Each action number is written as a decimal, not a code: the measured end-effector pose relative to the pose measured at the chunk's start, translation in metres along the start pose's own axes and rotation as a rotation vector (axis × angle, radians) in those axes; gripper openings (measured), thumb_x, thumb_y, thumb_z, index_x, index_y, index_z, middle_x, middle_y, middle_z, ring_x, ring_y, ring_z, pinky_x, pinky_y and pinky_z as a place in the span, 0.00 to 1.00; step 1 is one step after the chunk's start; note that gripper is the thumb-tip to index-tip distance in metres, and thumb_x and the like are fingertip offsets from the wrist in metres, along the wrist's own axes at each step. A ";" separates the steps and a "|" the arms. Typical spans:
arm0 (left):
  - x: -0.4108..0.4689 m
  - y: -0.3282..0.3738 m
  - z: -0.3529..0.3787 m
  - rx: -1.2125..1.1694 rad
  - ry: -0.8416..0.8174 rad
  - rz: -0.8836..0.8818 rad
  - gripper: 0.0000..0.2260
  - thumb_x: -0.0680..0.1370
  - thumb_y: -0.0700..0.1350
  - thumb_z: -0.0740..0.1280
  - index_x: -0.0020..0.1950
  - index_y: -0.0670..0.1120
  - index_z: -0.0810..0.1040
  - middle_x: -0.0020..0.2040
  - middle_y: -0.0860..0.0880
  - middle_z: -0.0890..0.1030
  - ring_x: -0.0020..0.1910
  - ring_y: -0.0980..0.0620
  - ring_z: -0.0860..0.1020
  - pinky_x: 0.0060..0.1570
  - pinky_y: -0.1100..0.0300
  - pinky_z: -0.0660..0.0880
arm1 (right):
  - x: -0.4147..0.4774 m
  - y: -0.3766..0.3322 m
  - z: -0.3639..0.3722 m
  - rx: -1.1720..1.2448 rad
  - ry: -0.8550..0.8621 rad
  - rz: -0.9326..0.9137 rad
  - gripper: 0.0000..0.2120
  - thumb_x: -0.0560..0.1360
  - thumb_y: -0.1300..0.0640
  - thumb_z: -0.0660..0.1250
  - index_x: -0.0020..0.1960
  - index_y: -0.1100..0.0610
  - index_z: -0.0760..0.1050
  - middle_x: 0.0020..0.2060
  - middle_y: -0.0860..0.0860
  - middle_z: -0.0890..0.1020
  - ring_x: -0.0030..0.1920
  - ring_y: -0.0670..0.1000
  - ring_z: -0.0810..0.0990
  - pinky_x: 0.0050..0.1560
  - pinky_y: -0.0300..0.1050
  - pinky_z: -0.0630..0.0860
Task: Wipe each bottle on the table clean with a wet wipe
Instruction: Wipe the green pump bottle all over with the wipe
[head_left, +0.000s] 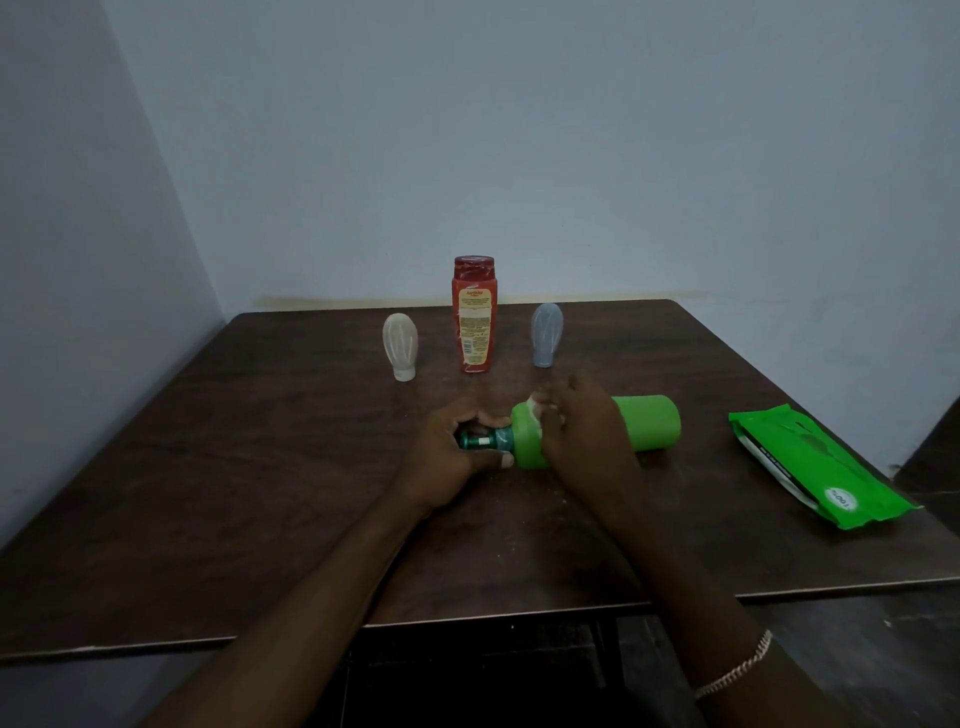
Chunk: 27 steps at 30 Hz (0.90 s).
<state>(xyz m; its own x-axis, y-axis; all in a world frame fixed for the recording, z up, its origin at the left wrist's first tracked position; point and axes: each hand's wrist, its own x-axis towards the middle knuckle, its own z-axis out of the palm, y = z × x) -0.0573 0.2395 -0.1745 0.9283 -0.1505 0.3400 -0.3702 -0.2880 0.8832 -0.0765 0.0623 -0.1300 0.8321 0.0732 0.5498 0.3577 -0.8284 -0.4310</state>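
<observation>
**One bottle under the wipe, three standing behind**

We have the green bottle (649, 423) lying on its side mid-bench (260, 467). Our left hand (447, 452) curls round its cap end, and our right hand (587, 431) presses a white wet wipe (535, 410) onto its shoulder. Behind stand the red bottle (474, 317), whitish squeeze bottle (400, 345) and grey-blue squeeze bottle (546, 335). We cannot tell whether any of them is already clean.

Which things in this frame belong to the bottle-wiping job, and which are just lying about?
In the job: green bottle, on its side, its cap end gripped by the left hand; white wipe held by the right hand; red bottle; clear bottle; grey bottle; wipe pack.
Not in the job: bracelet on the right wrist; table, only the support.
</observation>
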 end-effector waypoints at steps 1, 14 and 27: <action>0.000 0.000 0.000 -0.002 -0.001 -0.001 0.17 0.64 0.36 0.82 0.51 0.45 0.84 0.49 0.48 0.83 0.47 0.52 0.82 0.46 0.61 0.80 | 0.002 0.000 -0.001 -0.026 -0.005 -0.011 0.09 0.76 0.63 0.67 0.55 0.60 0.81 0.50 0.56 0.78 0.48 0.54 0.77 0.46 0.42 0.70; -0.001 0.006 -0.002 -0.036 0.029 -0.054 0.21 0.67 0.32 0.78 0.55 0.46 0.76 0.51 0.51 0.82 0.49 0.56 0.82 0.47 0.61 0.80 | 0.003 -0.025 0.005 -0.338 -0.241 -0.349 0.20 0.71 0.55 0.72 0.60 0.60 0.76 0.60 0.56 0.74 0.57 0.54 0.71 0.56 0.46 0.71; 0.000 0.004 -0.001 -0.084 0.026 -0.058 0.23 0.64 0.32 0.80 0.53 0.45 0.76 0.50 0.49 0.84 0.48 0.51 0.83 0.47 0.57 0.82 | -0.030 0.007 -0.003 0.025 0.018 -0.121 0.07 0.77 0.61 0.65 0.53 0.61 0.79 0.47 0.53 0.77 0.43 0.51 0.75 0.43 0.43 0.72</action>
<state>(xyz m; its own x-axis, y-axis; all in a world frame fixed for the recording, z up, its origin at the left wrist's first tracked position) -0.0586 0.2392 -0.1709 0.9490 -0.1109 0.2951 -0.3128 -0.2150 0.9252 -0.1007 0.0528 -0.1476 0.7749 0.1616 0.6111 0.4653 -0.8001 -0.3785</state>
